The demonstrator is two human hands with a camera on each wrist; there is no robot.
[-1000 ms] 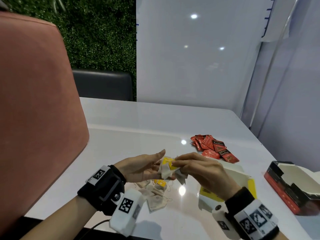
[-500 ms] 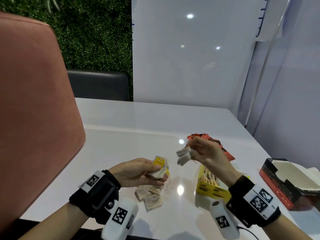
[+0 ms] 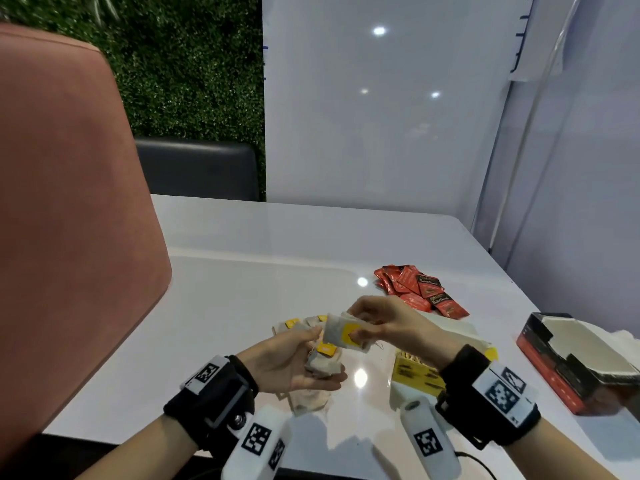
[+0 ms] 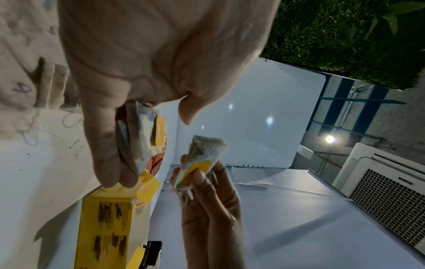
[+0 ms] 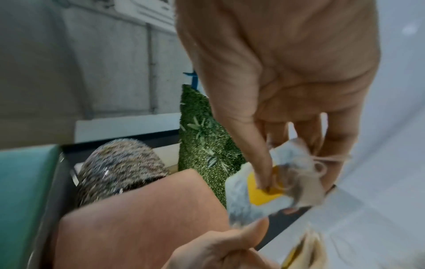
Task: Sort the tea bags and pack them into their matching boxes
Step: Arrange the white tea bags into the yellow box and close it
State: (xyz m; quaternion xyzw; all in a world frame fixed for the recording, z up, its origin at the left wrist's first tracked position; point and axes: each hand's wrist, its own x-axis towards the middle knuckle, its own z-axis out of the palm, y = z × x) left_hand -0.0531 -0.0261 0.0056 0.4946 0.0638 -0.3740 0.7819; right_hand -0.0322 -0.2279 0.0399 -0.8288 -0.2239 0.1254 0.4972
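Note:
My right hand [image 3: 355, 323] pinches a white tea bag [image 3: 346, 336] by its yellow tag, thumb pressed on the tag [image 5: 264, 191]. It hangs just right of my left thumb. My left hand [image 3: 320, 355] lies palm up, fingers curled round a small stack of tea bags [image 3: 323, 363] with yellow tags, also seen in the left wrist view [image 4: 138, 134]. The open yellow box [image 3: 415, 372] stands under my right wrist with bags inside. More loose tea bags [image 3: 308, 400] lie on the white table [image 3: 242, 306] under and beyond my left hand.
A heap of red sachets [image 3: 419, 289] lies beyond the yellow box. An open red and black box [image 3: 571, 362] sits at the table's right edge. A pink chair back [image 3: 69, 220] fills the left side, close to the table.
My right hand, which was above the yellow box half a second ago, has come back left to my left hand and now pinches a yellow-tagged tea bag there.

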